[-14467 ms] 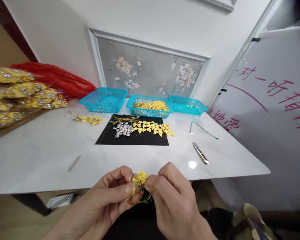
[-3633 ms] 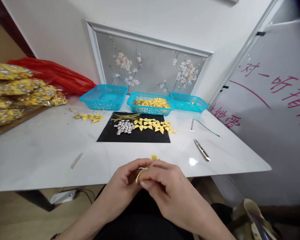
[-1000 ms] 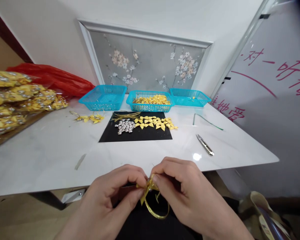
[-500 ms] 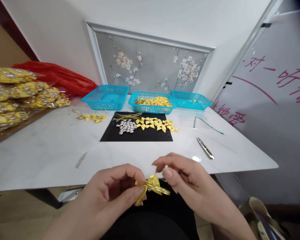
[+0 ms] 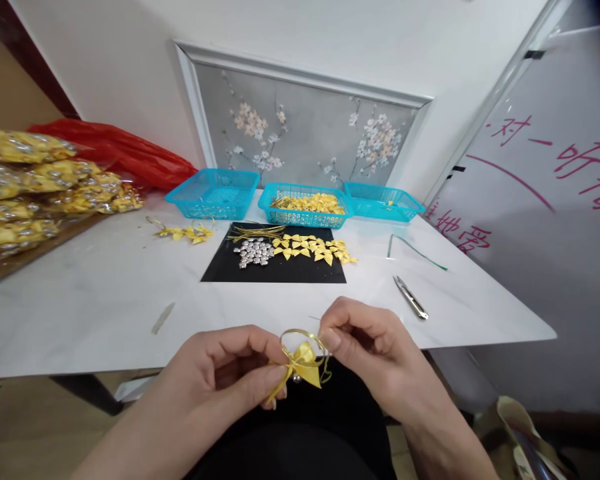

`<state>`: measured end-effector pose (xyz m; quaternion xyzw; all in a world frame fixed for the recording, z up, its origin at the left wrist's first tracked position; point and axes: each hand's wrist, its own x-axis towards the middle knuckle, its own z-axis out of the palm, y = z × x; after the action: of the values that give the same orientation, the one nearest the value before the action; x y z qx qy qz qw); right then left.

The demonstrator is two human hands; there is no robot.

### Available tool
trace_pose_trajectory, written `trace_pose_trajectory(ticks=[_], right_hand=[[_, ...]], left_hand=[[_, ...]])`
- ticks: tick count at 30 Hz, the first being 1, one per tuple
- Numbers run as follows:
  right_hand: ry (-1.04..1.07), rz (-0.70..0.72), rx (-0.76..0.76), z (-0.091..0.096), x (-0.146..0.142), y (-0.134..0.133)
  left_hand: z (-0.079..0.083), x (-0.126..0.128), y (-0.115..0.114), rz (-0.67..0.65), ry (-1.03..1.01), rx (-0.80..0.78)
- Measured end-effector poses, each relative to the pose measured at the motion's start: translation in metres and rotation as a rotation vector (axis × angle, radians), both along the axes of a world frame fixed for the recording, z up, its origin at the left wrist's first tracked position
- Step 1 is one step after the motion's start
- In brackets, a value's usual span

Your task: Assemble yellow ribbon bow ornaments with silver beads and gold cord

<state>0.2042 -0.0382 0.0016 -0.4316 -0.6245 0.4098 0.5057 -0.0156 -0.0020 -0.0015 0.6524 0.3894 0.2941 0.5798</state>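
Left hand (image 5: pixel 237 377), yellow bow (image 5: pixel 309 375) pinched at fingertips (image 5: pixel 276 377)

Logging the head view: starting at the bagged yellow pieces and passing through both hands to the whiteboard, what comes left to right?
Bagged yellow pieces → left hand → yellow bow → right hand → whiteboard with pink writing.

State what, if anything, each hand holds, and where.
Left hand: yellow ribbon piece, by its left side. Right hand: pinched beside the gold loop; what it holds is unclear.
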Motion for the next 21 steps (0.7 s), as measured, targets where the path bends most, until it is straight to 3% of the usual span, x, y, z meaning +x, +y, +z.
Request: trace_pose_trajectory(ticks=[11,17,21], right_hand=[[-0.055,-0.137,0.328,-0.010,-0.021,0.013],[-0.019,-0.155,0.291,-0.010,-0.021,0.017],[-0.014,-0.158,0.283,-0.009,-0.022,0.017]], left_hand=[[0.003,0.001,0.000,-0.080,-0.044,-0.167],[0.001,0.000,0.000,-0.074,-0.336,-0.449],[-0.004,-0.002,0.000,-0.074,-0.427,-0.630]])
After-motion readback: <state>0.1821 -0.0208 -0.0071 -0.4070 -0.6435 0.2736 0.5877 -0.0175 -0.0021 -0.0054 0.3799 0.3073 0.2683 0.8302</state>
